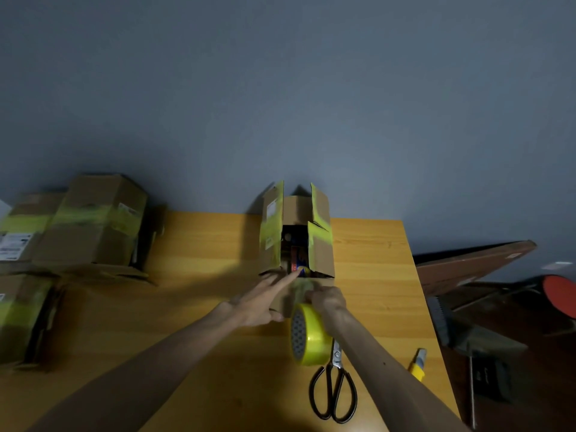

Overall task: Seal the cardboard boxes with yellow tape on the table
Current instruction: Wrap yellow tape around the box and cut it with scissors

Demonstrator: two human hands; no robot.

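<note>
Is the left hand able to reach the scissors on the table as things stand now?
Probably yes. The scissors lie with their handles bare between the two forearms, near the left hand; only the tape roll hides the blade tips.

No text is coming through legibly anywhere. A white shipping label (14,246) is showing on the cardboard box (31,207) at the far left edge of the frame, its dark lines of print blurring past reading. Two small pale stickers, an upper sticker (271,208) and a lower sticker (268,243), are sitting on the left flap (276,226) of the open box (322,260) at centre, both unreadable. Red and blue packaging (297,264) inside it is showing only smeared print.
</note>
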